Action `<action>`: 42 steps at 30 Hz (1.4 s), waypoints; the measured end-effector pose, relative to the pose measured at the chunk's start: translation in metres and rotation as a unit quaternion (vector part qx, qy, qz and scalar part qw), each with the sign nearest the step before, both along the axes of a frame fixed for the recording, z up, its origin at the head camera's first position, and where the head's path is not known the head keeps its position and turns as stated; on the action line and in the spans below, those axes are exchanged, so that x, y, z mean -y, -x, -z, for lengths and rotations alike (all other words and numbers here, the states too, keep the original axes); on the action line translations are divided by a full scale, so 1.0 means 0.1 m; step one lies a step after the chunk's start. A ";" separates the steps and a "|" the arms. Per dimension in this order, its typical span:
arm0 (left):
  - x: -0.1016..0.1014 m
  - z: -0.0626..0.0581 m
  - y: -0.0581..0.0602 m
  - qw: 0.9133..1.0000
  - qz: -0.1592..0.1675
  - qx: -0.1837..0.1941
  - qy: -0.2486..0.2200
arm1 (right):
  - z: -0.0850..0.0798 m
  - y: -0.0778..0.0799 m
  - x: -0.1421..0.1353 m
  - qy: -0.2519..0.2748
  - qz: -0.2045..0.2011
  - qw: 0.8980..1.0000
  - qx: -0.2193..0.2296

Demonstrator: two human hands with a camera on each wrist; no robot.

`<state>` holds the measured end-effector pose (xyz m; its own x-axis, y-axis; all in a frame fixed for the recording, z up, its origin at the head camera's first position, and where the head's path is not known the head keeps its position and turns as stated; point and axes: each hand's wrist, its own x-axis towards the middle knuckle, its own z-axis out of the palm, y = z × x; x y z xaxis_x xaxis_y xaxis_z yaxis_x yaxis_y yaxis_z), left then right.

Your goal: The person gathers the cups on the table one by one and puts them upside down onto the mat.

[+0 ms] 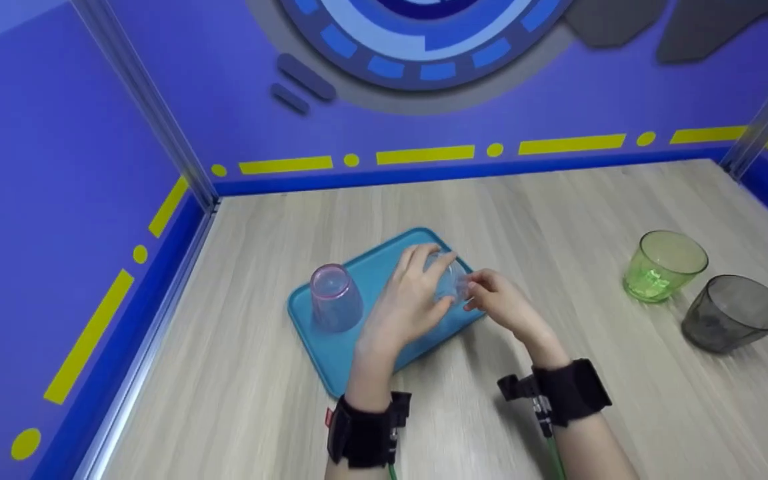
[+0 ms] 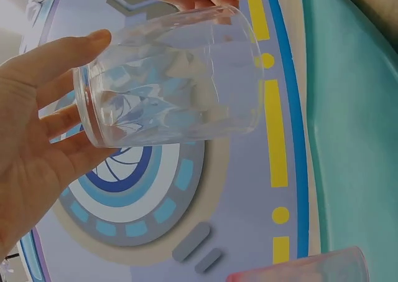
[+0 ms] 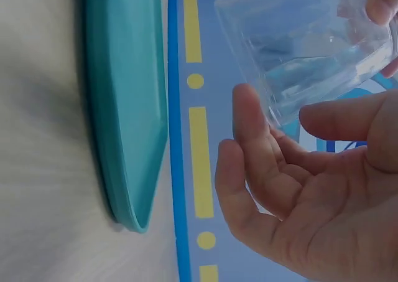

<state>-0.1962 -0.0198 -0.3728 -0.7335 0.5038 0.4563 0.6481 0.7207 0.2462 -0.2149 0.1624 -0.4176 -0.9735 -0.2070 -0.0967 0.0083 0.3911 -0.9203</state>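
My left hand (image 1: 403,300) holds a clear glass (image 1: 449,279) over the right part of the blue-green tray (image 1: 374,267). In the left wrist view, its thumb and fingers spread around the thick end of the glass (image 2: 168,83), which has a faceted pattern. My right hand (image 1: 501,303) is at the other end, thumb and bent fingers at the edge of the glass, as the right wrist view shows (image 3: 298,51). On the tray's left part a pinkish glass (image 1: 336,300) stands with its narrower end up.
To the right on the wooden table (image 1: 584,220) stand a green glass (image 1: 654,273) and a dark grey glass (image 1: 724,320), both mouth up. Blue printed panels (image 1: 191,67) border the table at the back and sides. Each wrist wears a black strap with a cable.
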 end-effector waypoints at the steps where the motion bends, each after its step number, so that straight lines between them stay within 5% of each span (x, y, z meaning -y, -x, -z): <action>1: 0.00 -0.02 0.01 1.000 -0.003 -0.002 -0.003 | -0.02 0.01 -0.01 0.000 -0.001 1.000 -0.006; 8: 0.09 -0.05 0.05 0.999 -0.027 0.009 -0.016 | -0.11 0.02 -0.08 -0.012 0.002 0.999 -0.048; 13: 0.16 0.07 0.10 0.998 -0.068 0.002 -0.010 | -0.19 -0.04 -0.28 -0.078 0.071 0.989 -0.100; 24: 0.20 0.37 0.32 0.994 -0.107 -0.003 0.018 | -0.43 -0.23 -0.74 -0.198 0.210 0.945 -0.154; 42: 0.25 0.64 0.47 0.988 -0.153 0.009 0.015 | -0.46 -0.35 -1.19 -0.265 0.374 0.882 -0.108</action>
